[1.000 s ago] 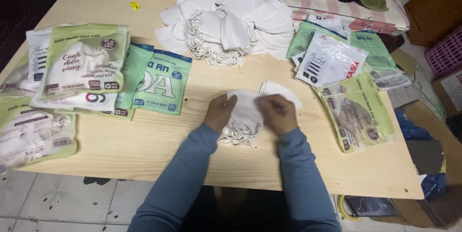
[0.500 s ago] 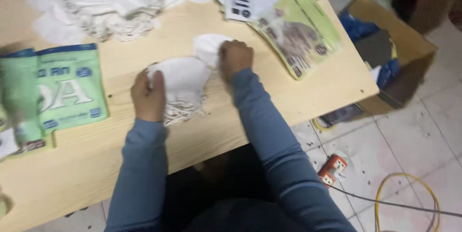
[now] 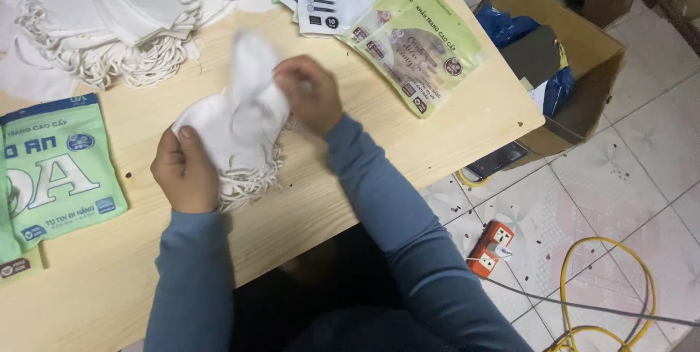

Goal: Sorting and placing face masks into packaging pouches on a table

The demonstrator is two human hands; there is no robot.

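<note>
A small stack of white face masks (image 3: 237, 122) with ear loops lies on the light wooden table (image 3: 394, 140) in front of me. My left hand (image 3: 186, 169) grips the stack's near left corner. My right hand (image 3: 310, 93) pinches its right side, where one mask is lifted and blurred. Both arms wear blue-grey sleeves.
A big pile of white masks (image 3: 124, 9) sits at the far left. Green printed pouches (image 3: 55, 169) lie left, more pouches (image 3: 415, 49) right. A cardboard box (image 3: 576, 38) stands off the table's right end. An orange power strip (image 3: 488, 248) and yellow cable (image 3: 605, 294) lie on the tiled floor.
The view has swung right and down toward the floor and box. My hands stayed on the mask stack; the right hand now lifts one mask off its top.
</note>
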